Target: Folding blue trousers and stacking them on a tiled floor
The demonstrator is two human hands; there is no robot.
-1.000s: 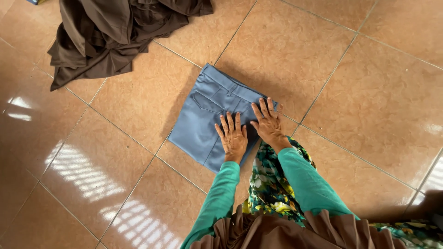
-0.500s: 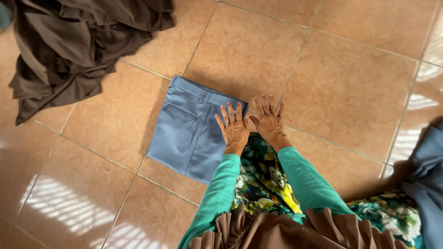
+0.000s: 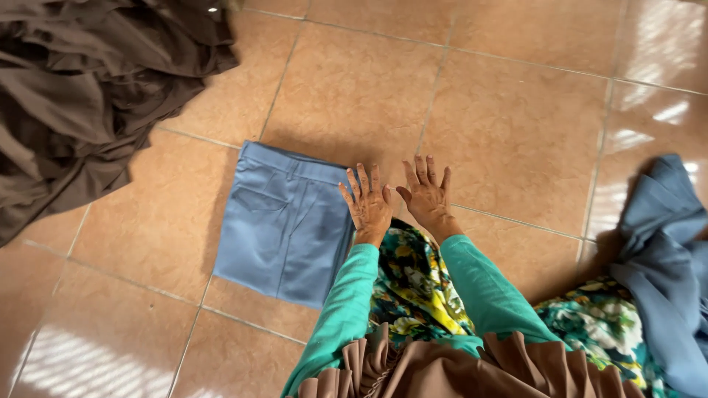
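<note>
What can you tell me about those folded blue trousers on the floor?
The folded blue trousers lie flat on the tan tiled floor as a neat, roughly square packet. The cloth looks smooth and woven, light blue-grey. The waistband runs along the far edge, and a slit back pocket shows near the upper left. The left hand, fingers spread, rests at the packet's right edge; the right hand lies flat beside it, on the tile as far as I can tell.

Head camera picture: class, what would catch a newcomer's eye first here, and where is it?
Two spread hands, the left hand and the right hand, lie flat mid-frame at the right edge of folded blue trousers on the tiled floor. A heap of brown cloth fills the upper left; a blue-grey garment lies at right.
</note>
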